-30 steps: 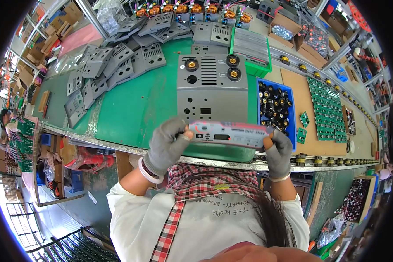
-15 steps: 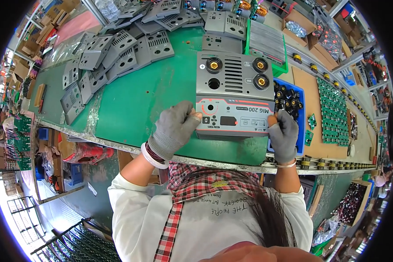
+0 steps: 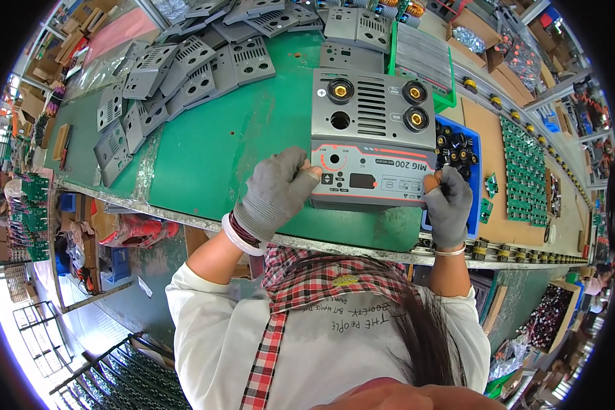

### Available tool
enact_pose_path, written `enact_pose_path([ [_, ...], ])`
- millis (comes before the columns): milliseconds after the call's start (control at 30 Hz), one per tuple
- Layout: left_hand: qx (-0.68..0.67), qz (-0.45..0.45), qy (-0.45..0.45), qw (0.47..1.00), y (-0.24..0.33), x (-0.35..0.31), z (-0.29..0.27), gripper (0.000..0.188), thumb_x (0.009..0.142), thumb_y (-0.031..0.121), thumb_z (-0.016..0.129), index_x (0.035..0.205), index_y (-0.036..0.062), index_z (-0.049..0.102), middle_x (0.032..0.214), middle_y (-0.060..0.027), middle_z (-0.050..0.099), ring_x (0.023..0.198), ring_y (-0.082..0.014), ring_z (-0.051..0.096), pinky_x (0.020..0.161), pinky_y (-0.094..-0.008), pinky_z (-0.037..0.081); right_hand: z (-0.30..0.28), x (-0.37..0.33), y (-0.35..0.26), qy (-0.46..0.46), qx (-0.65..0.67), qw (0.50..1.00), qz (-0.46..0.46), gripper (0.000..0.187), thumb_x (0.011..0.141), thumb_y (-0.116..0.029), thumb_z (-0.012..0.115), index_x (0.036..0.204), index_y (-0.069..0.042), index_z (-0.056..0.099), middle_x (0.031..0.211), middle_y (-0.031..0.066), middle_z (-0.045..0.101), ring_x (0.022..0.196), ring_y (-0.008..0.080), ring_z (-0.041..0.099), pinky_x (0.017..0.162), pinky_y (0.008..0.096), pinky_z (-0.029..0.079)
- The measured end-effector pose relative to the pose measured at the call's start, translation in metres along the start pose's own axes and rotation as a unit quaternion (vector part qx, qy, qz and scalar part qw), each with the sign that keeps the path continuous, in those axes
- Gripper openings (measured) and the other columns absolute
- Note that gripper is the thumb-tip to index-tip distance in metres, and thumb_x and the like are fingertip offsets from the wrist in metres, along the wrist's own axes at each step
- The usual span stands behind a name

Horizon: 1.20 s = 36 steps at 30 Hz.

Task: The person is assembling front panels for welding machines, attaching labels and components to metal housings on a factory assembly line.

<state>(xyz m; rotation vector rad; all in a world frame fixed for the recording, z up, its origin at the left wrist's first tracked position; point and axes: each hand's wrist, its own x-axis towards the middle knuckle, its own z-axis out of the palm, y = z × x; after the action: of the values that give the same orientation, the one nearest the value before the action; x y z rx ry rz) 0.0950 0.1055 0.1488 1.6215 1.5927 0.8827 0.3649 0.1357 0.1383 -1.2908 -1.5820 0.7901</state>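
A grey welder front panel (image 3: 372,130) with a printed control label faces up over the green bench. Three round black sockets with brass centres are fitted in its upper part, next to one bare round hole. My left hand (image 3: 275,191), in a grey fingerless-tip glove, pinches the panel's left edge by the label. My right hand (image 3: 448,205), gloved alike, grips the right edge with thumb and bent fingers. Just beyond that hand stands a blue bin (image 3: 477,184) of black sockets (image 3: 458,152).
Many bare grey panels (image 3: 184,68) lie heaped at the far left. A green crate (image 3: 447,101) of flat sheets stands behind the blue bin. Green circuit boards (image 3: 525,171) cover a brown board at right. Rollers (image 3: 526,256) line the front right edge.
The panel has shifted slightly right and its near edge has moved a little away from me. Both hands have gone along with it, still gripping its edges.
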Motion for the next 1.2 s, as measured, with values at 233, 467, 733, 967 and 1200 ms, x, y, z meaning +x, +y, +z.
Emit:
enact_pose_path([
  [233,-0.018,-0.033,0.000,0.999,0.0041,-0.0008,0.0002,0.021,0.083,0.017,0.055,0.071,0.0023,0.047,0.049,-0.0024,0.048,0.041,-0.0083,0.049,0.041,-0.0237,0.038,0.0025,0.0006,-0.0046,0.006,0.006,1.000,-0.009,0.021,0.072,-0.004,0.061,0.063,0.000,0.042,0.053,0.0042,0.040,0.048,0.0074,0.032,0.043,0.0240,0.030],
  [467,-0.023,-0.013,0.002,1.000,0.0020,-0.0003,0.0010,0.021,0.083,0.017,0.055,0.071,0.0022,0.047,0.049,-0.0024,0.048,0.041,-0.0084,0.048,0.041,-0.0237,0.037,0.0006,0.0007,0.0004,-0.001,0.001,1.000,-0.011,0.021,0.072,-0.006,0.062,0.064,0.000,0.044,0.053,0.0048,0.040,0.049,0.0085,0.033,0.044,0.0241,0.031],
  [733,0.003,0.005,0.012,1.000,-0.0002,-0.0005,0.0019,0.021,0.082,0.018,0.054,0.072,0.0019,0.048,0.049,-0.0027,0.049,0.041,-0.0084,0.048,0.041,-0.0242,0.038,0.0009,0.0006,-0.0026,-0.007,-0.001,1.000,-0.004,0.020,0.072,-0.007,0.062,0.064,0.000,0.045,0.053,0.0045,0.040,0.048,0.0080,0.034,0.044,0.0244,0.031],
  [967,-0.005,-0.019,0.015,1.000,0.0024,-0.0012,0.0025,0.023,0.079,0.021,0.059,0.074,0.0001,0.051,0.056,-0.0163,0.049,0.051,-0.0275,0.051,0.050,-0.0362,0.040,-0.0001,0.0009,-0.0023,-0.005,-0.010,1.000,-0.020,0.020,0.072,-0.007,0.063,0.064,0.000,0.045,0.053,0.0052,0.041,0.047,0.0093,0.033,0.044,0.0247,0.031],
  [1200,0.006,-0.006,0.020,1.000,0.0014,0.0007,0.0028,0.020,0.082,0.017,0.057,0.071,0.0017,0.049,0.051,-0.0024,0.049,0.042,-0.0080,0.048,0.040,-0.0240,0.037,0.0010,0.0020,-0.0006,-0.006,-0.002,1.000,-0.016,0.018,0.071,-0.007,0.061,0.065,-0.001,0.045,0.051,0.0050,0.038,0.047,0.0096,0.033,0.043,0.0256,0.031],
])
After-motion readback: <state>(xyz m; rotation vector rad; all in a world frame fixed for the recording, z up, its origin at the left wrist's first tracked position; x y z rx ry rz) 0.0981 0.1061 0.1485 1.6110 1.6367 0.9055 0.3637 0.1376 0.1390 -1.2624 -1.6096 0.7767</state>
